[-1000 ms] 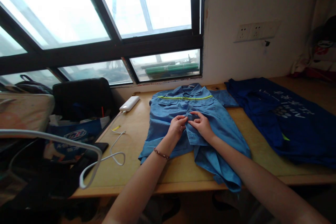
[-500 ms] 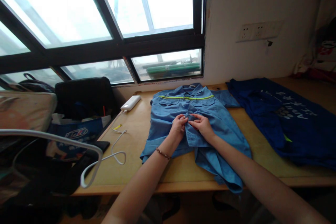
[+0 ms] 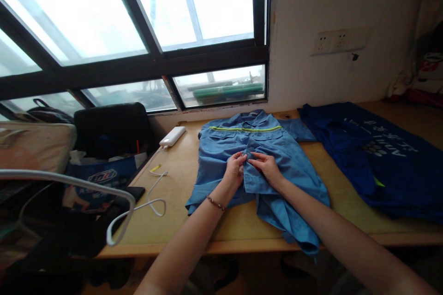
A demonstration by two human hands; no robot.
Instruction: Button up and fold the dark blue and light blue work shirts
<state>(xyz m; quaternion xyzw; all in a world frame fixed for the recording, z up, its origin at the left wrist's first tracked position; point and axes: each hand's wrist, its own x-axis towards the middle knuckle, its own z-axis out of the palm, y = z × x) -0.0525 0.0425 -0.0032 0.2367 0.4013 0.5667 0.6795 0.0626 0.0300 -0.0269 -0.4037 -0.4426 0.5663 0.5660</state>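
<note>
A light blue work shirt (image 3: 297, 170) with a yellow-green stripe across the chest lies face up on the wooden table (image 3: 180, 221). My left hand (image 3: 234, 169) and my right hand (image 3: 265, 167) meet at the shirt's front opening, mid-chest. Both are closed in a pinch on the placket's fabric edges, fingertips almost touching. A beaded bracelet circles my left wrist. The shirt's lower hem hangs over the table's front edge.
A dark blue garment (image 3: 377, 156) with white print is spread at the right. A white power bank (image 3: 172, 136) with a looping white cable (image 3: 154, 193) lies at the left, beside a black bag (image 3: 110, 129) and cluttered bags. A white curved tube (image 3: 69, 182) juts in from the left.
Both hands stay pinched at the shirt's front, shifting only slightly up along the placket. The view drifted a little.
</note>
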